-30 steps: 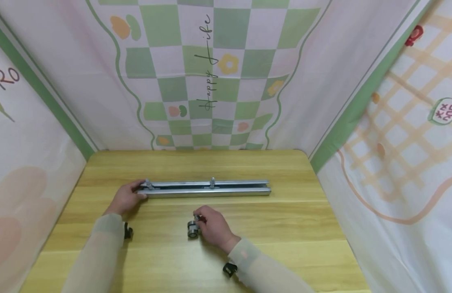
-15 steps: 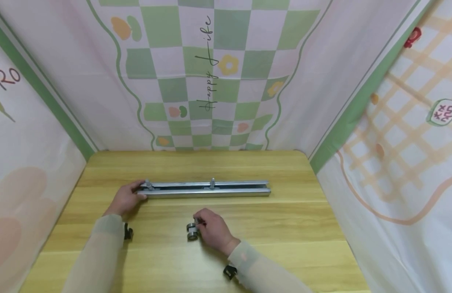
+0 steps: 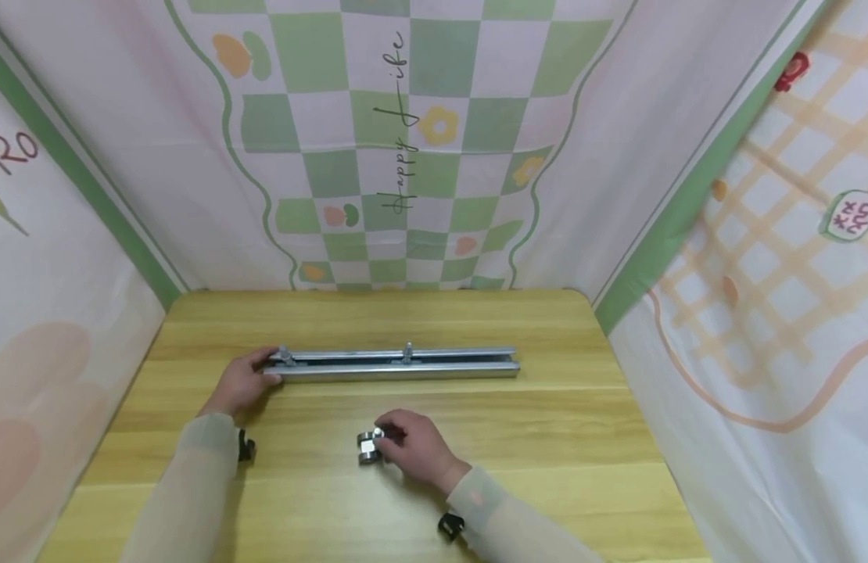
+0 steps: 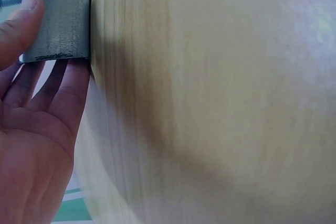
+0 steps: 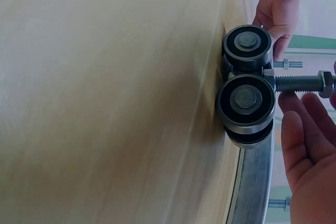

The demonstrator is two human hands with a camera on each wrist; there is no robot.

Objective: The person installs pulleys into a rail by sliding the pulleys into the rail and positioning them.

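Observation:
A long galvanized metal channel rail (image 3: 399, 374) lies crosswise on the table, its slot facing up. Two bolts, a left bolt (image 3: 285, 355) and a middle bolt (image 3: 408, 353), stand up out of the slot. My left hand (image 3: 238, 381) grips the rail's left end; in the left wrist view the thumb (image 4: 21, 30) presses its side, and the other fingertips are hidden behind it. Nearer to me, my right hand (image 3: 420, 450) holds a roller trolley (image 3: 367, 447) by its upright threaded bolt (image 5: 298, 83), fingers around the nut (image 5: 326, 84). The trolley's wheels (image 5: 245, 100) are close to the tabletop.
The wooden table (image 3: 546, 438) has rounded far corners. A patterned cloth (image 3: 448, 195) hangs behind it, with more printed cloth on the left and right sides. A black wrist device (image 3: 451, 527) sits at the right cuff.
My right hand has shifted slightly toward me and to the right, and the trolley has turned a little and come slightly nearer. The left hand and rail stay put.

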